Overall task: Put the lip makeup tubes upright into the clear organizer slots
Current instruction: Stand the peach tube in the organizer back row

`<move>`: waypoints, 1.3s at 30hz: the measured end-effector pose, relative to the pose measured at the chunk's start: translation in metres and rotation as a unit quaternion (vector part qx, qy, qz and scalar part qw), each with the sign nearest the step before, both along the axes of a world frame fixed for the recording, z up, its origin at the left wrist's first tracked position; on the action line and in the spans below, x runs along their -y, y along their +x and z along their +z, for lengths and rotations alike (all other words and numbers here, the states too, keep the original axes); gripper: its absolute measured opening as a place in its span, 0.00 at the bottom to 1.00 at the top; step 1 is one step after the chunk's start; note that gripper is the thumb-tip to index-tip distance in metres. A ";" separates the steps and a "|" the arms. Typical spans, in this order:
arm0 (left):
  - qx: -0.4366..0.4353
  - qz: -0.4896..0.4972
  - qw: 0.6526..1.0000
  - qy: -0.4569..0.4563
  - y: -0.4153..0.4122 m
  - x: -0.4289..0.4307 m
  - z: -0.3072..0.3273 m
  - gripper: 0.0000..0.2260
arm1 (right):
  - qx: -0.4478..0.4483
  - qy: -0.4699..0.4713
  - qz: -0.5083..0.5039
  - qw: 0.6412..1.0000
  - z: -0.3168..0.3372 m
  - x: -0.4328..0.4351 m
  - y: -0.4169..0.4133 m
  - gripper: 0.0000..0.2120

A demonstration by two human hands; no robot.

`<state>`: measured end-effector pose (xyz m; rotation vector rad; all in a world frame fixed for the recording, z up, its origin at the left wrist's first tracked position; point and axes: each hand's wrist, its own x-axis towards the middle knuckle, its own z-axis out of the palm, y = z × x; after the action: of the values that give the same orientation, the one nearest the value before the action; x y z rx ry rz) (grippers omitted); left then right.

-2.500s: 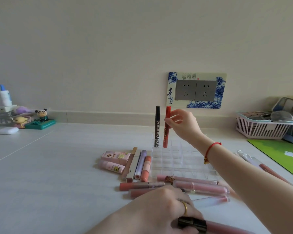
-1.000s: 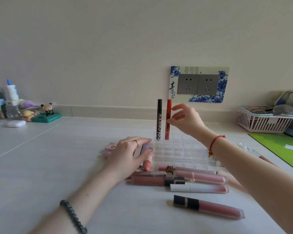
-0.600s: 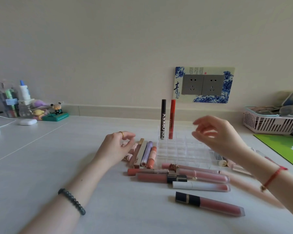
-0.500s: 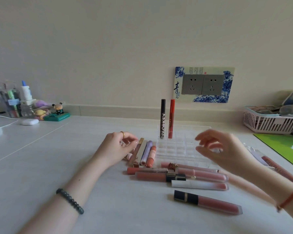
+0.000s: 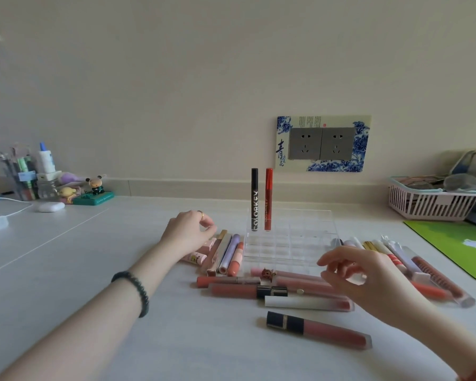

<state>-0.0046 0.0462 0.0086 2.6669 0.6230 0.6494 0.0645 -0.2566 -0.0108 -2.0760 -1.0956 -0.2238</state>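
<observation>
Lowered since half a second ago: right hand (image 5: 368,281), from beside the clear organizer (image 5: 291,244) to just above the lying tubes (image 5: 231,291) in front of it. Left hand (image 5: 188,232) is kept over the short pink tubes (image 5: 195,257).

Head view.
- Right grip: apart, fingers loosely spread, nothing held.
- Left grip: thumb and forefinger drawn close; whether anything is pinched cannot be told.
- Organizer: black tube (image 5: 254,199) and red tube (image 5: 268,199) stood upright side by side in the back row.
- Other tubes: laid flat on the table (image 5: 66,257), left, front and right.
- Step judged in hand: one lying tube to be picked. It is best taken near one end, turned vertical and lowered into the slot beside the red tube, so that the standing pair is not knocked.
</observation>
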 end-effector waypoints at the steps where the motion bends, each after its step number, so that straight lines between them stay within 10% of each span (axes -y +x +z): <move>1: -0.024 0.011 1.000 0.012 0.008 -0.001 0.003 0.09 | 0.002 0.002 0.000 1.000 0.000 0.000 0.000 0.11; 22: -0.215 0.066 0.971 -0.081 0.081 -0.011 0.011 0.11 | 0.068 0.022 0.010 0.997 0.008 0.001 -0.001 0.19; 39: 0.040 -0.031 0.982 -0.180 0.042 -0.010 0.068 0.06 | 0.063 0.052 -0.019 0.996 0.007 0.000 -0.002 0.20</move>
<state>0.0370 0.0567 0.0768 2.3026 0.5709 0.5629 0.0629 -0.2562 -0.0037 -2.0142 -1.0949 -0.4269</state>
